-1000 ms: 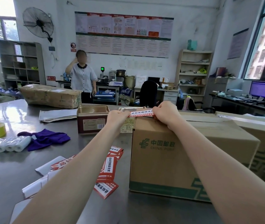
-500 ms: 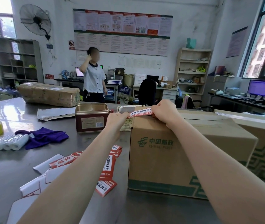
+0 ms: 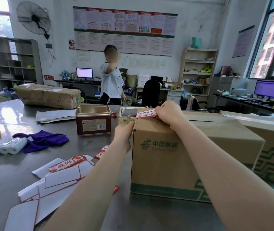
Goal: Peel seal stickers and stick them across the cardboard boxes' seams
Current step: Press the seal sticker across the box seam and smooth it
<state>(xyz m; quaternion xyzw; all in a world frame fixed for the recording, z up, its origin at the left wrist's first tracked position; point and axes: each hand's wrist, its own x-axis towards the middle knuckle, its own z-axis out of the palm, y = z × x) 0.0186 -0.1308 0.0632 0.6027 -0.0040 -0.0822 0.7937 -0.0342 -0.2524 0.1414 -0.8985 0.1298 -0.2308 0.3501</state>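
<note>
Steel, glossy and scuffed, forms our worktop (image 3: 2, 177), strewn with waxy backing sheets (image 3: 52, 185). At its right edge stands the matte corrugated box (image 3: 174, 167). We stretch the red-white sticker (image 3: 145, 115) over its top left corner: right hand (image 3: 167, 114) pinching one end, left hand (image 3: 126, 129) pressing the other down the side, so it bridges the seam.

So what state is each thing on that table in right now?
Seal sticker: peeled, stretched over the box's top far corner.
China Post box: closed.
Red tin: open, lid off.
Right hand: pinching the sticker's end.
Left hand: at the box's left edge; its hold is hidden.
Purple cloth: crumpled.
</note>
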